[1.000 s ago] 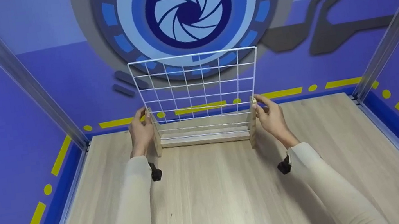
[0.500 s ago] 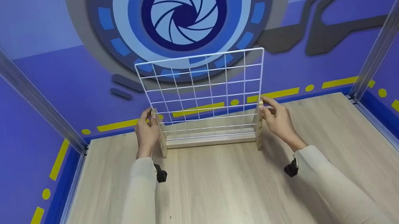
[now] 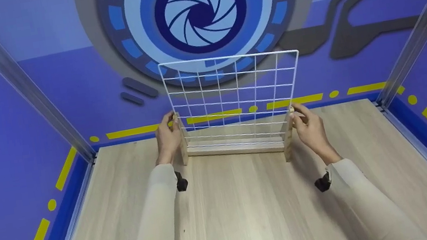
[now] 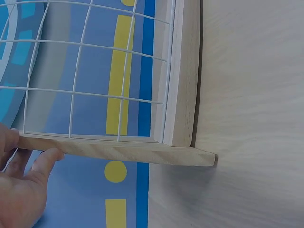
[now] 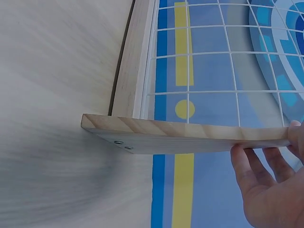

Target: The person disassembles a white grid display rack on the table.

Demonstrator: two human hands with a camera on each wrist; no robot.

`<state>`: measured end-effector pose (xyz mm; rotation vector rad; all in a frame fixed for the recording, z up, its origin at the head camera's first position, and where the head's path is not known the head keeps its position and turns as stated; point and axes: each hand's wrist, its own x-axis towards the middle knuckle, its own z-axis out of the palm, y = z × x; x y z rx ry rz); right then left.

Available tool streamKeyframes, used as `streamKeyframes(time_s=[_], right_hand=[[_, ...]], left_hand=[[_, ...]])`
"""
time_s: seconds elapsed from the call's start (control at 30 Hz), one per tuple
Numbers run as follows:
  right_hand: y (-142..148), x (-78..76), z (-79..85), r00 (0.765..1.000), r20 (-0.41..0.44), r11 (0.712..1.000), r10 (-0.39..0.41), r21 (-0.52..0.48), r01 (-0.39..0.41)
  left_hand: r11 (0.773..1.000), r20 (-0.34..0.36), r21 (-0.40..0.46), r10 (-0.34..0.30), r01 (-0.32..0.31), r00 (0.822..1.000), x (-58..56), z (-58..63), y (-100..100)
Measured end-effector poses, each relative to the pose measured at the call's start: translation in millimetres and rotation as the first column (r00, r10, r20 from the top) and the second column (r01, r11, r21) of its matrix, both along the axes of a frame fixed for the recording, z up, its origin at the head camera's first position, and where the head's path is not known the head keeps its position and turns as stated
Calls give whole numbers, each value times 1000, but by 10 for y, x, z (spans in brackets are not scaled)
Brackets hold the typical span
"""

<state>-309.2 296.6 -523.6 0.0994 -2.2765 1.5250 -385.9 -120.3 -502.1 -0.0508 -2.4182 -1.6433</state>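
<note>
A wooden stand with a low crossbar (image 3: 235,149) and two upright side boards holds a white wire grid (image 3: 228,56), which rises above the boards. My left hand (image 3: 167,138) grips the upper end of the left side board (image 3: 184,147); in the left wrist view, thumb and fingers (image 4: 43,164) lie on either side of its tip. At the other end, my right hand (image 3: 311,130) grips the top of the right side board (image 3: 288,142). Two screw heads show on the outer face of that board (image 5: 180,143) in the right wrist view.
The stand is on a pale wood-grain table (image 3: 228,219), near the blue printed back wall (image 3: 66,95). Metal posts (image 3: 17,81) rise at the back corners, and side walls flank the table.
Both hands have moved the stand to the right along the table. Its right end now sits slightly nearer to me than its left. The grip of both hands looks the same.
</note>
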Motion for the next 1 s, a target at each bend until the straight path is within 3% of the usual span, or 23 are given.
streamKeyframes(time_s=[0.27,0.57,0.83,1.0], right_hand=[[108,94,-29,999,22,999,-43,-19,44],[227,249,-96,993,-57,994,-104,-44,101],[334,423,-139,989,-84,991,-125,-57,121],[401,557,-201,974,-157,984,-164,-100,149]], left_hand=[[1000,-26,8,-24,25,999,-17,-14,161],[998,-43,-20,-56,55,997,-40,-15,325],[997,-23,10,-80,80,997,-69,-25,506],[995,-17,21,-101,101,995,-85,-24,683]])
